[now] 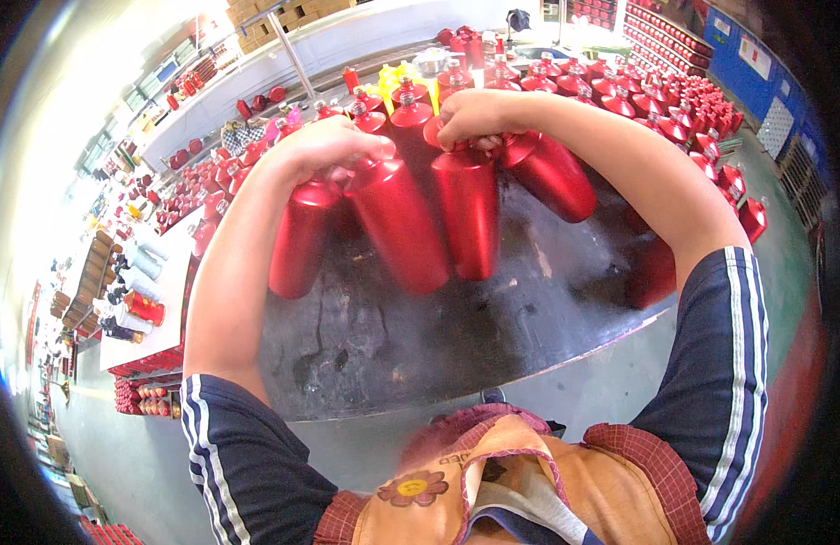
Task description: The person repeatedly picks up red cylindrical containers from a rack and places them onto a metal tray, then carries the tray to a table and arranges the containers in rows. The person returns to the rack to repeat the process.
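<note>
My left hand (334,150) is closed around the necks of two red metal cylinders, shaped like fire extinguisher bodies. One red cylinder (304,245) hangs on the outer side and another (402,227) on the inner side. My right hand (474,120) grips two more by their tops: an upright red cylinder (467,213) and a tilted red cylinder (554,177). Fingers hide all the held necks. All of these are over the dark tabletop (393,345), and whether their bases touch it I cannot tell.
Rows of red cylinders (611,95) with narrow grey necks crowd the far side and the right. Yellow objects (397,80) stand behind my hands. On the left, a white table (170,341) holds red, white and black items. Blue panels (756,68) line the far right.
</note>
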### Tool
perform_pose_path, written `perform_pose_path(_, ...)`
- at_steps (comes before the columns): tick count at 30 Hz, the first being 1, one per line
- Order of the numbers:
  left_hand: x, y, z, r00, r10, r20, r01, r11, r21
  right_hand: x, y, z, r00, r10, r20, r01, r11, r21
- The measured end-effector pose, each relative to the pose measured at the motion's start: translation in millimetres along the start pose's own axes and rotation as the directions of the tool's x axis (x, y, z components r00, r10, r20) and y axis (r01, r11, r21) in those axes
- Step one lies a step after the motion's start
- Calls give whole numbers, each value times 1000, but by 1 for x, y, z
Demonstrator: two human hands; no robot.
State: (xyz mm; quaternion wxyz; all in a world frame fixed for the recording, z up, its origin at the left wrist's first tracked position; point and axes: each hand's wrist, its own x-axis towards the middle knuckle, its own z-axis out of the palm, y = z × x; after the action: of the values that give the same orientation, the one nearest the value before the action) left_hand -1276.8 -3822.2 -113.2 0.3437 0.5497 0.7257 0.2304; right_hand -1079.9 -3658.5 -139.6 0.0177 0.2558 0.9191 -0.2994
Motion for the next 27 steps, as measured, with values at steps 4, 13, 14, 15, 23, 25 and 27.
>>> perform_pose_path(4, 21, -7, -5, 999, -49, 19, 49, 999, -12, 21, 1, 1, 999, -7, 47, 7, 1000, 5)
perform_pose_path(13, 45, -16, -6, 994, -96, 56, 85, 981, 176, 26, -17, -8, 995, -39, 87, 50, 991, -124)
perform_pose_path(14, 45, -16, -6, 993, -100, 58, 88, 980, 179, 23, -18, -12, 995, -55, 86, 62, 995, -83)
perform_pose_path(15, 44, -17, -7, 993, -106, 60, 94, 978, 185, 18, -19, -15, 993, -86, 84, 90, 995, -47)
perform_pose_path(23, 34, -5, -18, 998, -44, 50, 35, 983, 179, -18, 3, -27, 998, 54, -12, -51, 988, 146)
perform_pose_path(25, 20, -4, -20, 998, -20, 62, 8, 982, 188, -24, 14, -28, 995, 78, -66, -67, 986, 151)
perform_pose_path(27, -2, -6, -20, 999, 15, 52, -23, 988, 155, -26, 25, -28, 985, 126, -113, -100, 972, 212)
